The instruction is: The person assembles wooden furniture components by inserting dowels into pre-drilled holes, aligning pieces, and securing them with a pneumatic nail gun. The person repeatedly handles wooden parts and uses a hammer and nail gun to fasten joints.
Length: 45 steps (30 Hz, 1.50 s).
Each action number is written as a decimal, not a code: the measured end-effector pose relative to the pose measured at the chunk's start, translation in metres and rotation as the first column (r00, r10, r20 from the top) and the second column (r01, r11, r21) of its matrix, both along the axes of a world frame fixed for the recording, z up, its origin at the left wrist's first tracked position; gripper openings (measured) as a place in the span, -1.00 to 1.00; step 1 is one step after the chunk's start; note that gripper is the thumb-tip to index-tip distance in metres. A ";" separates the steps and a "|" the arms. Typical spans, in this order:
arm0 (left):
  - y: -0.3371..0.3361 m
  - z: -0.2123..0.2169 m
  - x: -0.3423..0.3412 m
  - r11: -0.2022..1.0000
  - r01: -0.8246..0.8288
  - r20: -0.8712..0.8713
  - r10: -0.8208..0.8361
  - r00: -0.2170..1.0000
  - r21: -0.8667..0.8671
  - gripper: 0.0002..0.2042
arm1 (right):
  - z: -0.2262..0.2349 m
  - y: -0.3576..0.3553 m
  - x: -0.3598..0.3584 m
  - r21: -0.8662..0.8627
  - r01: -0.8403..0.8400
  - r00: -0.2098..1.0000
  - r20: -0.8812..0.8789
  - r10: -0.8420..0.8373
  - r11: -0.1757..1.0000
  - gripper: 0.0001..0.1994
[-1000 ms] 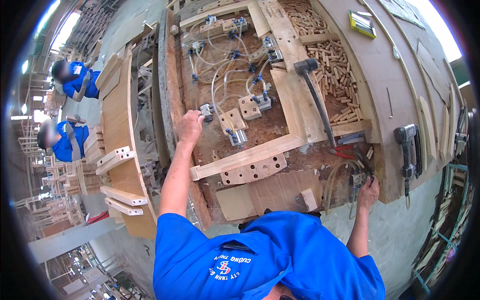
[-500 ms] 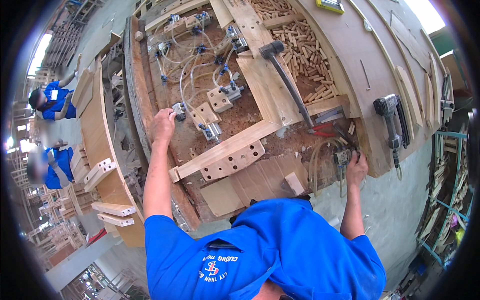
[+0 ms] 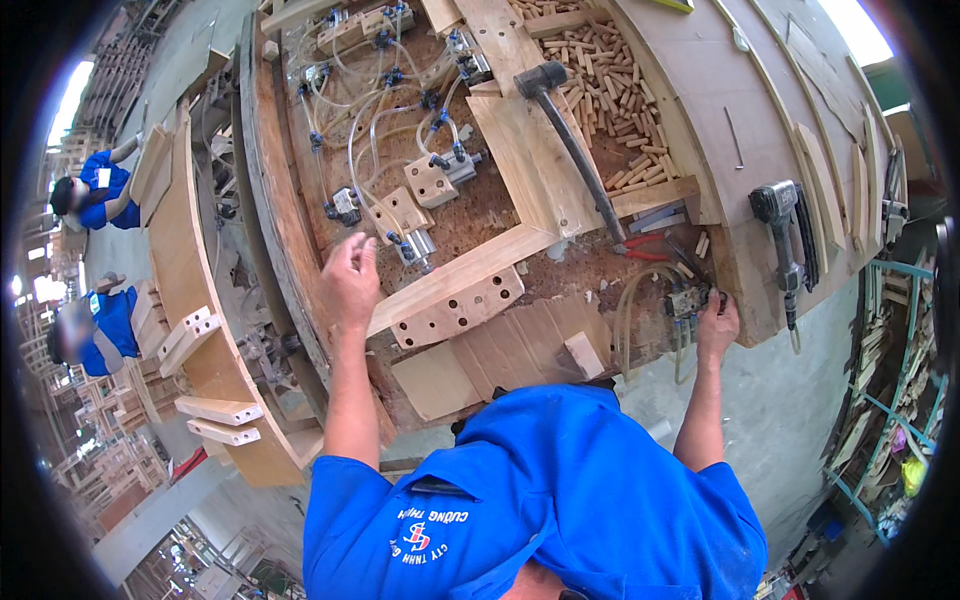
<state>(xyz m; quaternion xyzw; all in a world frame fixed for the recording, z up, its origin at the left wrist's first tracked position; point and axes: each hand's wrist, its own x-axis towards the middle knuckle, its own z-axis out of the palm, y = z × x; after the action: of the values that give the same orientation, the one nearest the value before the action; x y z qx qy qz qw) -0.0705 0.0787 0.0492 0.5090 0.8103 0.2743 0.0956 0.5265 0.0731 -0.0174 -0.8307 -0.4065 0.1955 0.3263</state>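
Note:
My left hand (image 3: 350, 278) hovers at the near left of the bench, holding nothing, its fingers partly bent and apart. Just beyond it lie a small metal air valve (image 3: 344, 203) with a blue fitting and a pneumatic cylinder (image 3: 415, 246) set in a wooden block. Beside that hand runs a wooden rail (image 3: 465, 275), with a drilled wooden block (image 3: 460, 312) along its near side. At the bench's front right, my right hand (image 3: 717, 328) is closed around the end of a metal pneumatic valve (image 3: 684, 303) with clear hoses; its fingers partly hide the grip.
A hammer (image 3: 570, 150) rests across a wooden board beside a bin of dowels (image 3: 610, 100). Red-handled pliers (image 3: 645, 247) lie near the valve. A nail gun (image 3: 780, 230) is at right. Cardboard (image 3: 500, 355) covers the front edge. Two people in blue (image 3: 108, 335) work at left.
My left hand has let go of the small air valve at the left and come nearer and to the right. My right hand stays at the pneumatic valve.

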 end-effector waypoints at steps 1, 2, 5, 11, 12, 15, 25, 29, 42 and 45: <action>-0.007 -0.005 0.008 1.000 0.017 0.031 -0.017 0.999 0.022 -0.73 | 0.001 0.000 0.002 -0.014 -0.021 0.998 0.058 0.022 1.000 -0.63; -0.012 -0.009 0.015 0.998 0.036 0.063 -0.039 0.997 0.046 -0.74 | 0.001 0.000 0.005 -0.026 -0.037 0.992 0.118 0.040 0.999 -0.65; -0.024 -0.015 0.041 0.994 0.080 0.137 -0.090 0.987 0.073 -0.78 | 0.008 -0.002 0.008 -0.015 -0.113 0.943 0.314 0.112 0.993 -0.65; -0.048 -0.023 0.071 0.996 0.084 0.201 -0.086 0.976 0.020 -0.80 | 0.073 0.011 0.004 -0.187 -0.139 0.882 0.423 0.207 0.972 -0.61; -0.049 -0.023 0.074 0.996 0.086 0.214 -0.088 0.973 0.018 -0.81 | 0.083 0.017 0.011 -0.139 -0.154 0.868 0.453 0.201 0.978 -0.61; -0.050 -0.022 0.082 0.995 0.098 0.242 -0.102 0.965 0.028 -0.81 | 0.114 0.045 0.033 -0.006 -0.124 0.865 0.489 0.111 0.992 -0.57; -0.051 -0.016 0.091 0.988 0.143 0.187 -0.151 0.971 0.055 -0.83 | 0.110 0.102 0.080 -0.244 -0.188 0.636 0.708 0.307 0.951 -0.29; -0.055 -0.014 0.092 0.988 0.143 0.201 -0.153 0.968 0.064 -0.83 | 0.102 0.111 0.088 -0.276 -0.245 0.662 0.653 0.368 0.929 -0.28; -0.068 -0.020 0.114 0.985 0.160 0.255 -0.172 0.951 0.068 -0.86 | 0.119 0.146 0.080 -0.327 -0.397 0.626 0.587 0.514 0.857 -0.35; -0.072 -0.022 0.117 0.981 0.175 0.294 -0.193 0.936 0.086 -0.87 | 0.141 0.143 0.083 -0.267 -0.430 0.538 0.691 0.482 0.863 -0.53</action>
<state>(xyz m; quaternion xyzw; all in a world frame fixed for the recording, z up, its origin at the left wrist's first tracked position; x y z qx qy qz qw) 0.0465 0.0069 0.0273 0.5372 0.7268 0.3620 0.2283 0.6098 0.2161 0.1231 -0.7119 -0.6978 -0.0663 0.0442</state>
